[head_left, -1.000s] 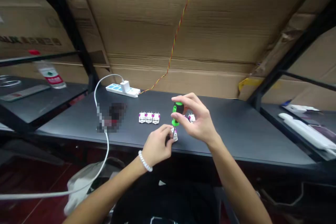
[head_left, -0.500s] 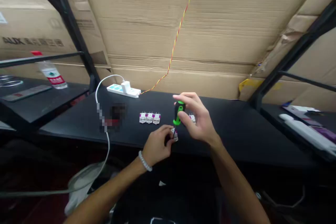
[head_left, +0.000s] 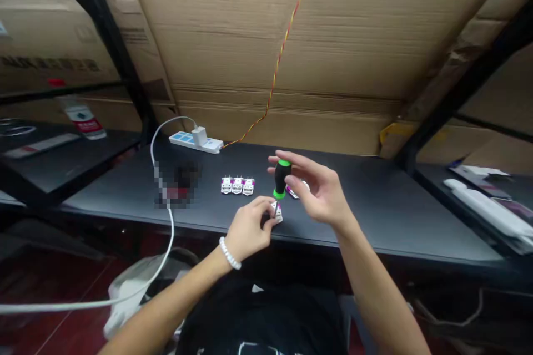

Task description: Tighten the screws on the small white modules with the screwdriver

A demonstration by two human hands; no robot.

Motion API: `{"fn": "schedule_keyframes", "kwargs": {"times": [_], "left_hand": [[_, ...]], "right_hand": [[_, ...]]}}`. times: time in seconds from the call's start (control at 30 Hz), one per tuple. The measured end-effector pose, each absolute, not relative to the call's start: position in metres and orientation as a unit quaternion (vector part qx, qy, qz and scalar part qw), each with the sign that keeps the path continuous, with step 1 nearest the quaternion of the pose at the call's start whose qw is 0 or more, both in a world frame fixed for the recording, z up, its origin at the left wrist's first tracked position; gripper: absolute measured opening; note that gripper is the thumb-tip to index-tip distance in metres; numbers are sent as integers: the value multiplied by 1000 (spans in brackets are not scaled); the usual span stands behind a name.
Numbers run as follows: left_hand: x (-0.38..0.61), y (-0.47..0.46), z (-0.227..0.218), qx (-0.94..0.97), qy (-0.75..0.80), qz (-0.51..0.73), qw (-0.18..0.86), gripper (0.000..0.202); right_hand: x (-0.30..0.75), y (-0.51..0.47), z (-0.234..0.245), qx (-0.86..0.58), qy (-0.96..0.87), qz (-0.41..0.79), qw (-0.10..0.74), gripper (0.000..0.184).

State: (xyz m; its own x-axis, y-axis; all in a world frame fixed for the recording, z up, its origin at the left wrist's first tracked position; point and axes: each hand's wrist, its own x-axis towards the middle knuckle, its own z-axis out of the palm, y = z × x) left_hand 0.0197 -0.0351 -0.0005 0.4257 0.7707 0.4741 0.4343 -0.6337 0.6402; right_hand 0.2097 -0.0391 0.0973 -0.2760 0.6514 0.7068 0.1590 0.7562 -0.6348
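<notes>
In my right hand [head_left: 314,188] is a short screwdriver [head_left: 282,176] with a black and green handle, held upright between thumb and fingers. Its thin shaft points down at a small white and purple part [head_left: 278,212] near the table's front edge. My left hand [head_left: 252,224], with a beaded bracelet on the wrist, pinches that part from the left; its fingers cover some of it. Three similar white and purple parts [head_left: 237,186] with thin pins sit in a row farther back. Behind my right hand another such part [head_left: 292,191] is partly hidden.
A white power strip [head_left: 195,142] with a plugged-in charger lies against the cardboard at the back. Its white cable [head_left: 171,233] hangs over the front edge at left. A blurred-out dark object [head_left: 179,186] rests beside the cable. Black metal posts [head_left: 458,89] flank the black table [head_left: 395,199].
The fingers of my right hand have shifted and opened a little around the screwdriver handle, which has turned. My left hand and the part it holds stay in place. The picture's brightness differs.
</notes>
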Motion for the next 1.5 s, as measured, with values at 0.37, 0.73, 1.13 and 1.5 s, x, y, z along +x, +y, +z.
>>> {"fn": "schedule_keyframes", "kwargs": {"times": [0.37, 0.73, 1.13, 1.5], "left_hand": [[20, -36, 0, 814, 366, 388, 227, 16], [20, -37, 2, 817, 372, 381, 223, 16], [21, -36, 2, 815, 376, 381, 222, 17], [22, -37, 2, 819, 387, 367, 211, 17]], "right_hand": [[209, -40, 94, -261, -759, 249, 543, 40], [210, -41, 100, -247, -782, 209, 533, 39], [211, -38, 102, -251, -789, 165, 536, 38], [212, -37, 104, -284, -794, 88, 531, 40]]}}
